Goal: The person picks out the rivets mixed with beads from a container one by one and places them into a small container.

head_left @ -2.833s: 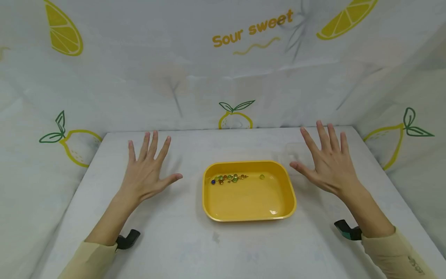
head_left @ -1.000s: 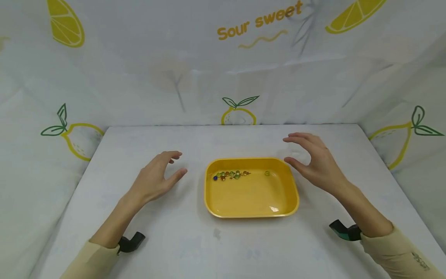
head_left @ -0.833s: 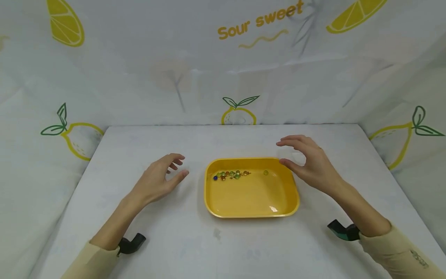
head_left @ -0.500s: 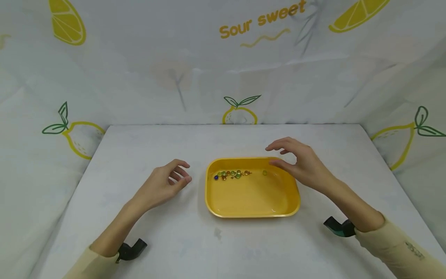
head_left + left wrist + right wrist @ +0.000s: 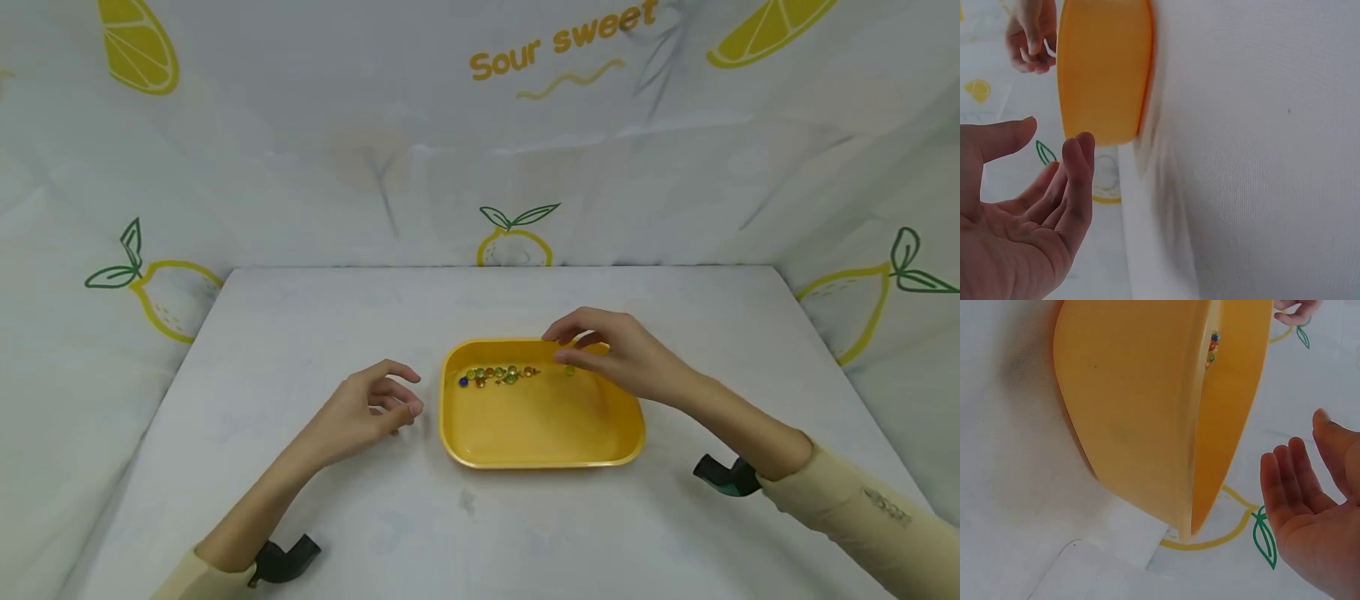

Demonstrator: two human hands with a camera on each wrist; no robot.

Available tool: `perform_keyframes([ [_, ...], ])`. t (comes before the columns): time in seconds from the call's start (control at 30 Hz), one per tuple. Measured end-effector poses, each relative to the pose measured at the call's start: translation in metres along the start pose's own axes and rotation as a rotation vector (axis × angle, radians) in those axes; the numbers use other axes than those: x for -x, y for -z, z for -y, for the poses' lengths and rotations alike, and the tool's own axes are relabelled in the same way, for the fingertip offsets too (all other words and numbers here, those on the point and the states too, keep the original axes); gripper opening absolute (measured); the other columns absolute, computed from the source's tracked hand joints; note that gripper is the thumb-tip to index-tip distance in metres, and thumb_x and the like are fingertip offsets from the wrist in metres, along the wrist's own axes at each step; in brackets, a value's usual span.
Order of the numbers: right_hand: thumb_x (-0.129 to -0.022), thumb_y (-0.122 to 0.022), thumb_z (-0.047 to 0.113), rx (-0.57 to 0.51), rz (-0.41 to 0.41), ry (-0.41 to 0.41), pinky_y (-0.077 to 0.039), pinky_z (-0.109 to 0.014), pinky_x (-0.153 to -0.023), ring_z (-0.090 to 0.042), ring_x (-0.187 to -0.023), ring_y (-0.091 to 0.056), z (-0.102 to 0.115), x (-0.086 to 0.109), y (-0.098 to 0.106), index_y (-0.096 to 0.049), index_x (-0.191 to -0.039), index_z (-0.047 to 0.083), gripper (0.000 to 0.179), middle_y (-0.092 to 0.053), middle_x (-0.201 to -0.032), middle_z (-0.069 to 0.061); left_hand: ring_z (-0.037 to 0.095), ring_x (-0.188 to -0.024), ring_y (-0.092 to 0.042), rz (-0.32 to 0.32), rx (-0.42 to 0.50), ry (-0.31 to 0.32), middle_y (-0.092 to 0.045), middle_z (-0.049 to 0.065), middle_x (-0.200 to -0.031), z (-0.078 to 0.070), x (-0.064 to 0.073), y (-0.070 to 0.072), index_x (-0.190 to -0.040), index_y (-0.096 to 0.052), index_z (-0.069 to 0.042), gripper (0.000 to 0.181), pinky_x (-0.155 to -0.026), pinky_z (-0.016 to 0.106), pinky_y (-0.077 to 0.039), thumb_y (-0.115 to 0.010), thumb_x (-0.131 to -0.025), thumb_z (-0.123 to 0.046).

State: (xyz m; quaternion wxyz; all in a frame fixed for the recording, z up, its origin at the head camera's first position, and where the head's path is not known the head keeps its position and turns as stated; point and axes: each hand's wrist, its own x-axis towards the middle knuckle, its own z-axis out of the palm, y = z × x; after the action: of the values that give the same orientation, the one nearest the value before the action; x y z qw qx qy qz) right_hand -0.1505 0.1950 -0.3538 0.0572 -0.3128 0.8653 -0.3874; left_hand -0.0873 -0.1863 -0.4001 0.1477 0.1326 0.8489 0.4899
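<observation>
Multicoloured round glassy beads (image 5: 512,377), near frame centre: probably light, slippery; pinch sides. Left hand (image 5: 371,410), right hand (image 5: 618,354): fingers loosely curved, empty.

white cloth (image 5: 300,125) is hanging behind white counter (image 5: 525,533) | lemon prints (image 5: 141,54) are dotting it | lettering (image 5: 561,42) is reading "Sour sweet"

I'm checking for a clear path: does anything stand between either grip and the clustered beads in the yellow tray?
For the left grip, yes: the left wall of the yellow tray rises between it and the clustered beads. For the right grip, nothing visible: it hovers over the tray's open top.
</observation>
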Motion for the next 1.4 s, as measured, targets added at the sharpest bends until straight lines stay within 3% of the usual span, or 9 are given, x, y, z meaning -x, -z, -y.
perform_keyframes([
  [0.23,-0.101,-0.075,0.010,-0.067,0.101,-0.062,-0.063,-0.033,-0.095,-0.021,-0.108,-0.072,0.008,-0.011,-0.005,-0.076,-0.120,0.010,0.018,-0.078,-0.117,-0.007,0.029,-0.092,-0.080,0.057,0.102,-0.009,-0.080,0.021,-0.113,-0.003,0.001,-0.009,-0.140,-0.055,0.003,0.043,-0.073,0.029,-0.064,-0.070,-0.100,-0.006],
  [0.5,-0.101,-0.075,0.010,-0.121,0.192,-0.086,-0.061,-0.025,-0.092,-0.018,-0.101,-0.071,0.008,-0.023,-0.013,-0.076,-0.118,0.007,0.017,-0.079,-0.112,-0.010,0.030,-0.089,-0.079,0.057,0.148,0.007,-0.079,0.018,-0.111,0.000,0.002,-0.021,-0.146,-0.048,0.001,0.054,-0.072,0.032,-0.065,-0.072,-0.099,-0.005],
  [0.8,-0.107,-0.068,0.015,-0.202,0.296,-0.142,-0.063,-0.033,-0.087,-0.037,-0.098,-0.071,0.004,-0.031,-0.022,-0.073,-0.119,0.001,0.019,-0.076,-0.110,-0.020,0.032,-0.086,-0.077,0.079,0.172,0.013,-0.077,0.012,-0.103,0.001,0.000,-0.031,-0.146,-0.047,-0.004,0.055,-0.071,0.034,-0.065,-0.074,-0.099,-0.007],
  [1.1,-0.102,-0.074,0.008,-0.211,0.322,-0.146,-0.062,-0.023,-0.088,-0.038,-0.100,-0.074,0.002,-0.036,-0.024,-0.070,-0.123,-0.005,0.025,-0.080,-0.109,-0.019,0.034,-0.083,-0.076,0.069,0.202,0.020,-0.076,0.013,-0.100,0.001,0.000,-0.035,-0.145,-0.047,-0.002,0.055,-0.068,0.036,-0.064,-0.075,-0.098,-0.007],
  [1.4,-0.102,-0.072,0.004,-0.271,0.355,-0.153,-0.063,-0.025,-0.088,-0.042,-0.100,-0.074,0.004,-0.041,-0.025,-0.069,-0.123,-0.008,0.024,-0.078,-0.109,-0.026,0.035,-0.080,-0.075,0.072,0.198,0.007,-0.074,0.012,-0.099,-0.001,-0.001,-0.035,-0.145,-0.046,-0.002,0.058,-0.067,0.035,-0.064,-0.078,-0.098,-0.011],
])
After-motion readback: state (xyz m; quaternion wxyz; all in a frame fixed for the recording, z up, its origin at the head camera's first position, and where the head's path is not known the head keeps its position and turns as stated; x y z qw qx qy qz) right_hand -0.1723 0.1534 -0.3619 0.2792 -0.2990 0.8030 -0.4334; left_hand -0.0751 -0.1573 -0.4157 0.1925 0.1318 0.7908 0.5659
